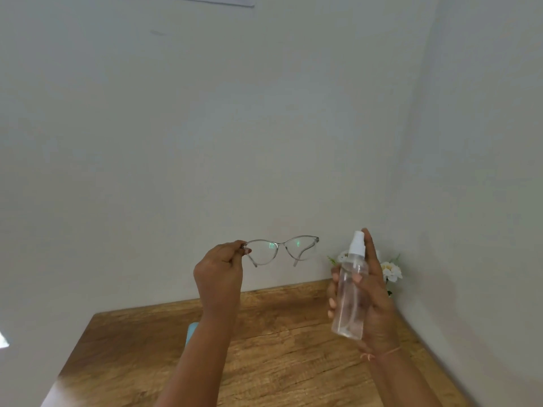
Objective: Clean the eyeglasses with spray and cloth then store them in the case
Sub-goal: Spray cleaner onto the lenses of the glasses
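Note:
My left hand [219, 273] pinches the left hinge corner of the clear-framed eyeglasses [283, 249] and holds them up in front of the wall, lenses facing me. To their right, my right hand [371, 292] grips a clear spray bottle [351, 301] upright, with the index finger raised beside its white nozzle. The nozzle points left toward the glasses, with a gap between them. A light blue thing [192, 333], cloth or case I cannot tell, peeks out behind my left forearm on the wooden table [282, 362].
White flowers [390, 271] stand in the back right corner of the table, partly behind my right hand. Pale walls close off the table at the back and on the right.

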